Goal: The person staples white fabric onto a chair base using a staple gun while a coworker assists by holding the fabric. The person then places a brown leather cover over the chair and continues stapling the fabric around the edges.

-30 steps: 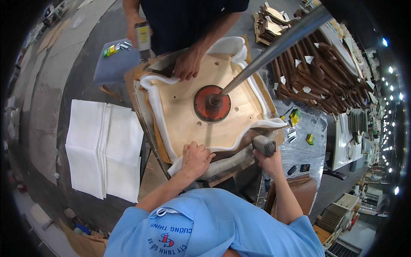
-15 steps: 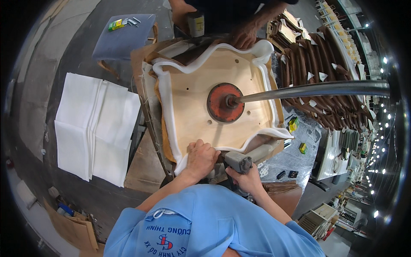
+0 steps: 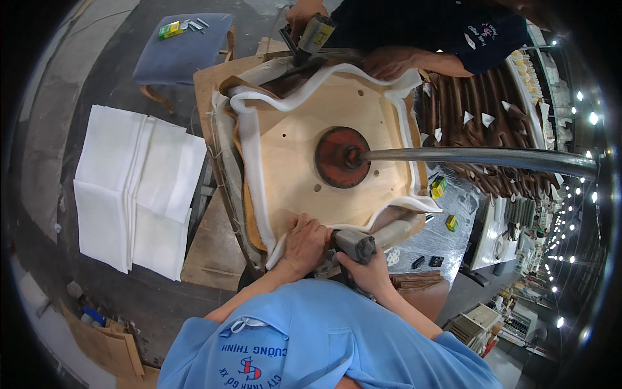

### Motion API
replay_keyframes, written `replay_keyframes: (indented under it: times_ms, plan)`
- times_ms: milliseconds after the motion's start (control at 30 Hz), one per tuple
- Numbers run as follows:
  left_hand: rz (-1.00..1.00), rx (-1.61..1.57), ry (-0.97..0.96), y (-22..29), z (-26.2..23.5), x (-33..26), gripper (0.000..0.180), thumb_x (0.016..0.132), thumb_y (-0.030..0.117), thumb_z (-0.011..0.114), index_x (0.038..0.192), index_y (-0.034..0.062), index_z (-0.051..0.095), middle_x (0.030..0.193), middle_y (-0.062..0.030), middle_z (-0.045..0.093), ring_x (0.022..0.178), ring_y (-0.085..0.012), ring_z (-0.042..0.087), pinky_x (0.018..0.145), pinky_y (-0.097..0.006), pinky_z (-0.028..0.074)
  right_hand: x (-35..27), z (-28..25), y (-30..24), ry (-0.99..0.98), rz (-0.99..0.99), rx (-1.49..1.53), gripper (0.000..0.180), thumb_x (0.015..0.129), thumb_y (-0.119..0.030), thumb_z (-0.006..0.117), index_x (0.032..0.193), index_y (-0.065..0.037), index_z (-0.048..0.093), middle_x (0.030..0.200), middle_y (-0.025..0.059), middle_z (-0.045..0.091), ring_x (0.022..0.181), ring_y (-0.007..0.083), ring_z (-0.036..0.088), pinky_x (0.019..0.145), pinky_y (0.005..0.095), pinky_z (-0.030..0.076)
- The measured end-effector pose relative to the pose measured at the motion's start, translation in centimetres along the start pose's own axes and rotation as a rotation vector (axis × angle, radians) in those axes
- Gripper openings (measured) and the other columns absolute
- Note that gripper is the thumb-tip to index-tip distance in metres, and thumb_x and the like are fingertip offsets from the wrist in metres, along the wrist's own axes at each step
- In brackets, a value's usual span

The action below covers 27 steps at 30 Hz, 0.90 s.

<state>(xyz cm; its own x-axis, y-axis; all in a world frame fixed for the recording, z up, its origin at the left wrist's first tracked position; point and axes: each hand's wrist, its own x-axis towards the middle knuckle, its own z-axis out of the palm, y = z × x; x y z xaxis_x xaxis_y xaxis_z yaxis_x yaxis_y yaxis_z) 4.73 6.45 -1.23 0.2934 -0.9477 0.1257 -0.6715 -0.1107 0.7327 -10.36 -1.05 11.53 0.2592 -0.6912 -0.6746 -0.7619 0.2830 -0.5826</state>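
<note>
A pale plywood seat panel point(image 3: 304, 110) lies before me, with white padding point(image 3: 256, 175) and brown covering point(image 3: 241, 185) around its edges. A round red press plate point(image 3: 337, 170) on a metal rod point(image 3: 479, 155) rests on its middle. My left hand point(image 3: 303, 246) is closed, fingers curled at the panel's near padded edge; what lies under the fingertips is partly hidden. In my right hand point(image 3: 370, 269) is a grey staple gun point(image 3: 355, 246), its nose at the near edge just right of my left hand.
Across the panel, a co-worker's hand point(image 3: 304, 14) holds another staple gun point(image 3: 316, 34); their other arm point(image 3: 414, 61) reaches over the far edge. White sheets point(image 3: 107, 181) lie left, a blue seat pad point(image 3: 184, 55) behind them. Brown covers point(image 3: 453, 107) are piled right, near small boxes point(image 3: 438, 187).
The co-worker's staple gun has moved right and tilted, and their body has shifted right. My staple gun has moved slightly left, closer to my left hand, which stays in place.
</note>
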Motion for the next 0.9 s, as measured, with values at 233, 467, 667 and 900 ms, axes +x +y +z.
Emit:
replay_keyframes:
  times_ms: [233,467,667,900]
  plan:
    - [-0.023,0.041,-0.036,-0.1,0.1,-0.2,0.024,0.101,0.024,0.074,0.083,0.0092,0.073,0.092,-0.0098,0.071,0.105,-0.0343,0.064,0.094,-0.055,0.043,-0.1,0.6,0.5,0.011,-0.076,0.017,0.047,0.094,-0.019,0.089,0.133,0.002,0.073,0.122,0.0145,0.082,0.112,0.0219,0.076,0.103,0.0391,0.059]
    - [-0.017,0.018,-0.124,0.6,-2.3,1.0,0.022,0.101,0.027,0.073,0.09,0.009,0.077,0.095,-0.0126,0.074,0.105,-0.0374,0.065,0.091,-0.055,0.046,-3.4,-1.2,3.7,0.032,0.054,0.313,0.043,0.095,-0.023,0.091,0.127,-0.001,0.074,0.106,0.009,0.078,0.079,0.0146,0.073,0.072,0.0344,0.061]
    - [0.145,-0.178,-0.106,5.7,1.2,5.5,0.017,0.094,0.027,0.081,0.097,0.0111,0.075,0.097,-0.0117,0.07,0.109,-0.0386,0.063,0.096,-0.052,0.048,-5.5,-5.4,9.1,0.24,-0.104,0.516,0.03,0.096,-0.019,0.09,0.117,-0.003,0.076,0.084,0.0013,0.072,0.063,0.0123,0.065,0.058,0.0312,0.053]
    - [0.132,0.144,-0.296,8.4,7.2,10.7,0.032,0.087,0.035,0.088,0.102,0.0092,0.078,0.121,-0.0117,0.069,0.127,-0.0418,0.055,0.104,-0.056,0.046,-1.8,-11.6,10.1,0.204,-0.16,0.416,0.033,0.097,-0.021,0.09,0.12,-0.003,0.074,0.081,0.001,0.07,0.062,0.0117,0.064,0.056,0.0311,0.051]
